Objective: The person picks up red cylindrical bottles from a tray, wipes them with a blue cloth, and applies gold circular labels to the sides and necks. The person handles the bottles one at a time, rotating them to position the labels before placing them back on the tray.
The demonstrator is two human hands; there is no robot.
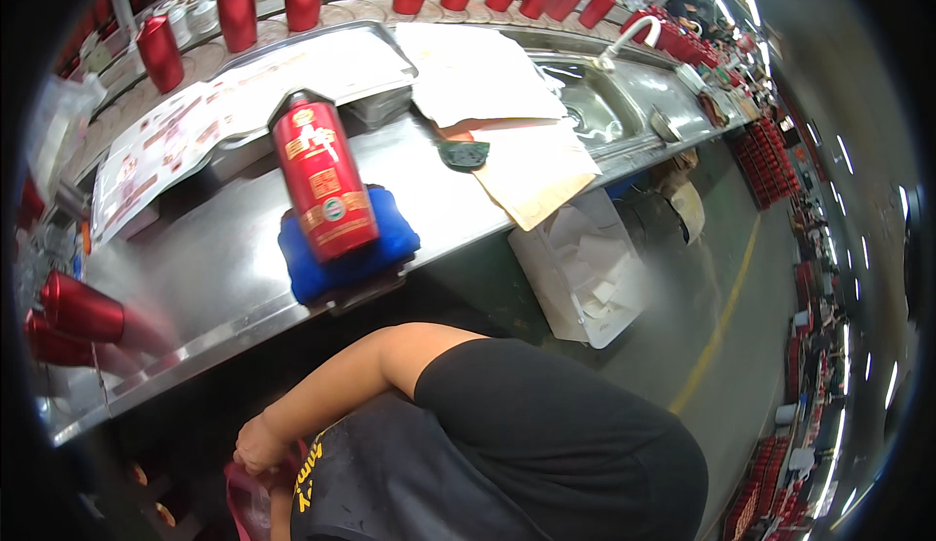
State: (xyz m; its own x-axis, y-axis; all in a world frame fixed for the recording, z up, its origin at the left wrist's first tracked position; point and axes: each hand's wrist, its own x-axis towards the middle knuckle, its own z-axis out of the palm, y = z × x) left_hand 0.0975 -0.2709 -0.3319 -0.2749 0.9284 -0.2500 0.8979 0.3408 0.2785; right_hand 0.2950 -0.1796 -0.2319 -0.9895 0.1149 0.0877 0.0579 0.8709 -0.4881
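At the lower left my right hand has its fingers curled on the rim of a see-through pinkish-red plastic item, possibly a bag. My left hand is just below it, mostly hidden by the right hand and in shadow; only its forearm shows plainly. Above them, on the steel bench, a red bottle with gold print lies tilted on a folded blue cloth. Neither hand touches the bottle or the cloth.
Printed sheets and a metal tray lie behind the bottle. Brown paper with a dark green object is beside a sink. Red bottles line the back; others lie left. A white bin holds scraps.
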